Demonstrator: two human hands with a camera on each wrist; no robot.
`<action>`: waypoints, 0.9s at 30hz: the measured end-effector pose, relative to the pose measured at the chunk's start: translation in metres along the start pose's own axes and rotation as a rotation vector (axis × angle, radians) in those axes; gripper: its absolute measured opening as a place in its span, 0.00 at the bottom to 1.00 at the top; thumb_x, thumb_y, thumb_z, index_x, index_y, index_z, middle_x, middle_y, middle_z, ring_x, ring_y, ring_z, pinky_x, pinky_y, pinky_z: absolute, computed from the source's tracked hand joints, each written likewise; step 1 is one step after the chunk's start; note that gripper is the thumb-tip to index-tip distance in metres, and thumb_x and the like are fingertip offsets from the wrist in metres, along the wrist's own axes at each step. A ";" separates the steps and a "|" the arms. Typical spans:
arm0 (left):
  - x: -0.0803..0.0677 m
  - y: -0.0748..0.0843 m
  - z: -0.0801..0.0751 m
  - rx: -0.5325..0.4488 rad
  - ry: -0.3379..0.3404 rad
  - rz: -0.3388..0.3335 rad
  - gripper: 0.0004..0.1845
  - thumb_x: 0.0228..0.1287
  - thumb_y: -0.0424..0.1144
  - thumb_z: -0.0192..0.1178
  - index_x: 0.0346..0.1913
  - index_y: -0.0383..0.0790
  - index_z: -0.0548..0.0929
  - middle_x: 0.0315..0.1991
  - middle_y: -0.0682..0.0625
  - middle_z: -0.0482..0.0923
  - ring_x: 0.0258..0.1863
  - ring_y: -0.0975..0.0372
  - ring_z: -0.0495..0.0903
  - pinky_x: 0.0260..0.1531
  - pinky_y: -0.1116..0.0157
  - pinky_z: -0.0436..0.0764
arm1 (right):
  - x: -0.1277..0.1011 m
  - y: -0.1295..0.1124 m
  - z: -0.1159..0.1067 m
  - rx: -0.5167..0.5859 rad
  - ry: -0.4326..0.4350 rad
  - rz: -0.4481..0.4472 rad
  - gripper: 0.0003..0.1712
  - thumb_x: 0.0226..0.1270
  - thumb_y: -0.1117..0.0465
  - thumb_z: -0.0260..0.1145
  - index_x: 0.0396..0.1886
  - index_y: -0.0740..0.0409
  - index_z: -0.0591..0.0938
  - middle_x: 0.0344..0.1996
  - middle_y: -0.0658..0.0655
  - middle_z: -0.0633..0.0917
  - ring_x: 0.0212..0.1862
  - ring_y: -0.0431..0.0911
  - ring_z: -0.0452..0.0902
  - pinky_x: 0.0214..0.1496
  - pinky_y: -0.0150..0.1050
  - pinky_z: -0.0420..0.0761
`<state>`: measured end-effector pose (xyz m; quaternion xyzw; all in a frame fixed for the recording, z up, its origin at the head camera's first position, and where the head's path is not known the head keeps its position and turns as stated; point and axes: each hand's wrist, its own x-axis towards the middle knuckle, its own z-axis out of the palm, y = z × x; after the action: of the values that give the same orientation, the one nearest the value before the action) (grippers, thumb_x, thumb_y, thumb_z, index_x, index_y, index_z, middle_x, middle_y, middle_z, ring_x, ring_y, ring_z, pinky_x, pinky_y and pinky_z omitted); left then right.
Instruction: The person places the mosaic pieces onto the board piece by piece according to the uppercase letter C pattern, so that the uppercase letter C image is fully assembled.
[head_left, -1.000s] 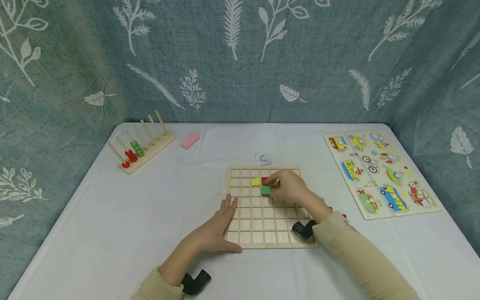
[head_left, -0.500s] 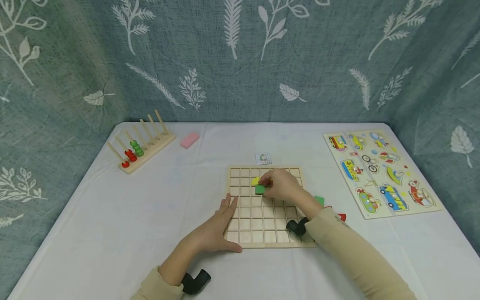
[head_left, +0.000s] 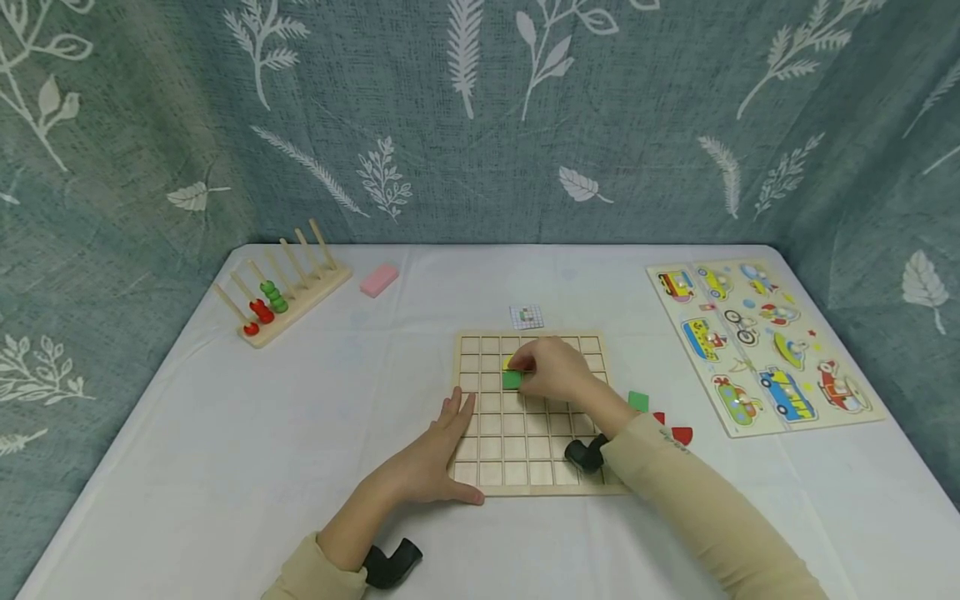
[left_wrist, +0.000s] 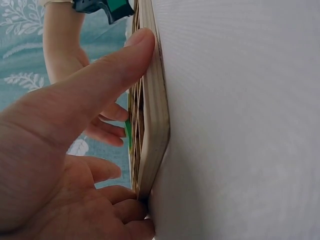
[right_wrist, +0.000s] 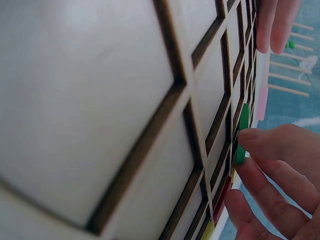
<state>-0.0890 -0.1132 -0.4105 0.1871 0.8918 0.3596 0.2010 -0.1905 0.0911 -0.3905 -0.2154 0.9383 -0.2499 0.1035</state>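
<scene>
A wooden grid board [head_left: 502,450] lies on the white-covered table. My left hand [head_left: 427,462] rests along its left edge, fingers extended, with the thumb by the near corner. Over the upper rows, my right hand [head_left: 558,371] pinches a green square tile [head_left: 512,380] between thumb and fingers. In the right wrist view the green tile [right_wrist: 243,122] stands slightly proud of the grid. A yellow piece [head_left: 507,363] peeks out just behind it, mostly covered by the fingers. Low in that wrist view, a red piece [right_wrist: 223,199] sits in the grid beside yellow ones.
Right of the board lie a green tile [head_left: 638,401] and red pieces [head_left: 682,435]. A small patterned card [head_left: 527,317] is behind it. A vehicle puzzle [head_left: 750,350] lies far right; a peg stand [head_left: 300,304] with beads and a pink block [head_left: 379,281] are back left.
My right hand has shifted left across the board with the green tile, which now sits just below the yellow piece. More loose pieces show at the right. My left hand has stayed put.
</scene>
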 end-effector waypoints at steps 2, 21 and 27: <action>0.000 0.000 0.000 0.001 0.001 0.004 0.64 0.36 0.48 0.75 0.71 0.35 0.41 0.71 0.39 0.30 0.69 0.48 0.33 0.64 0.48 0.48 | 0.000 -0.001 0.000 -0.009 0.000 0.002 0.18 0.42 0.66 0.72 0.38 0.56 0.85 0.34 0.50 0.85 0.38 0.43 0.78 0.42 0.40 0.76; 0.000 -0.001 0.000 -0.013 0.002 0.013 0.64 0.36 0.47 0.76 0.71 0.35 0.42 0.71 0.38 0.30 0.69 0.48 0.33 0.64 0.47 0.48 | -0.002 -0.001 -0.001 -0.012 0.008 0.020 0.17 0.45 0.64 0.72 0.39 0.56 0.85 0.35 0.49 0.85 0.37 0.43 0.77 0.41 0.40 0.76; -0.001 -0.001 -0.001 -0.019 -0.001 0.022 0.64 0.37 0.47 0.75 0.71 0.34 0.42 0.71 0.37 0.29 0.69 0.47 0.33 0.64 0.47 0.48 | -0.006 0.002 -0.003 0.007 0.010 0.033 0.17 0.47 0.64 0.70 0.41 0.55 0.84 0.36 0.49 0.84 0.40 0.44 0.78 0.42 0.41 0.76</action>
<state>-0.0885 -0.1145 -0.4101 0.1950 0.8861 0.3704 0.1992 -0.1867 0.0966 -0.3880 -0.1982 0.9414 -0.2523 0.1039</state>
